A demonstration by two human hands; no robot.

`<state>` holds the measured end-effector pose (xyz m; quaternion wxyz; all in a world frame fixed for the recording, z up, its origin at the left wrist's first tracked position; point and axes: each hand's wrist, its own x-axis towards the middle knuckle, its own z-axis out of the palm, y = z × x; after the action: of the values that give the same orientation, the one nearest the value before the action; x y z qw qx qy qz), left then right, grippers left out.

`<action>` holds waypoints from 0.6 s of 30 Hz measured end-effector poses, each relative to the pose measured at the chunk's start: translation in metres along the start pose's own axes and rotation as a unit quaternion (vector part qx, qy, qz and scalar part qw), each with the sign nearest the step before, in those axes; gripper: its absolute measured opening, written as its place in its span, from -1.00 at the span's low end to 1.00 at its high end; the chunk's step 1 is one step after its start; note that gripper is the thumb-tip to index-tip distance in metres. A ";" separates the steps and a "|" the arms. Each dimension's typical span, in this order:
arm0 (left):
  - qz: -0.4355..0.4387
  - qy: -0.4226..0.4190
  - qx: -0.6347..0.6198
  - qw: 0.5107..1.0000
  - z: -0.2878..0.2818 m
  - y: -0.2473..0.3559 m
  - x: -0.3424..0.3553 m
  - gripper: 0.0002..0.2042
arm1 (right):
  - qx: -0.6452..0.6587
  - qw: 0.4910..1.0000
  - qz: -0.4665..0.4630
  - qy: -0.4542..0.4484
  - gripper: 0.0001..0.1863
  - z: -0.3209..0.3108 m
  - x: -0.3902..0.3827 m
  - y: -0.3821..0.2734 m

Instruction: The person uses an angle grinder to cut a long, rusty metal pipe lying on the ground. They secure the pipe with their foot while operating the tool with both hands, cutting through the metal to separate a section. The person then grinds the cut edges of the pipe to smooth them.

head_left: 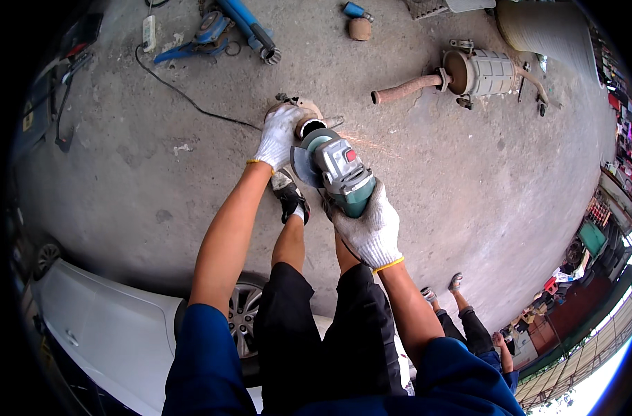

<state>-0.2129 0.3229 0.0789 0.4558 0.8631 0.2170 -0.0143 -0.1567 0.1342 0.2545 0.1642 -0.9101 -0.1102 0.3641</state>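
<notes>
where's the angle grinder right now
In the head view, the angle grinder is just right of centre, held in the right grip, its disc at the metal pipe.

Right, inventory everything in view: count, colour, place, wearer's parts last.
Angle grinder: 1, grey and green, right hand
Pipe piece: 1, rusty brown, under left hand
Sparks: many, orange, right of grinder
Exhaust canister: 1, grey with rusty pipe, upper right
Blue tube: 1, top
Small cylinder: 1, blue, top centre
Power strip: 1, white, upper left
Floor cable: 1, black, upper left
Car: 1, white, lower left
Co-worker: 1, dark clothes, lower right
Edge clutter: uncountable, mixed colours, right
Left hand: 1, white glove, centre
Right hand: 1, white glove, centre
Shoe: 1, black and white, centre
</notes>
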 end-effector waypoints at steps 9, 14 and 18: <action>0.005 -0.001 0.013 1.000 0.003 -0.003 0.002 -0.65 | -0.002 0.999 -0.036 0.001 -0.24 -0.005 0.001 0.004; -0.012 -0.002 -0.002 1.000 0.006 -0.004 0.005 -0.67 | -0.014 0.999 -0.038 0.001 -0.24 -0.006 0.000 0.005; -0.007 0.012 -0.005 1.000 0.008 -0.004 0.005 -0.67 | -0.011 0.997 -0.069 0.021 -0.24 -0.006 0.002 0.004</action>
<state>-0.2083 0.3210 0.0698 0.4573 0.8594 0.2288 -0.0061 -0.1508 0.1299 0.2557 0.1810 -0.9097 -0.1730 0.3314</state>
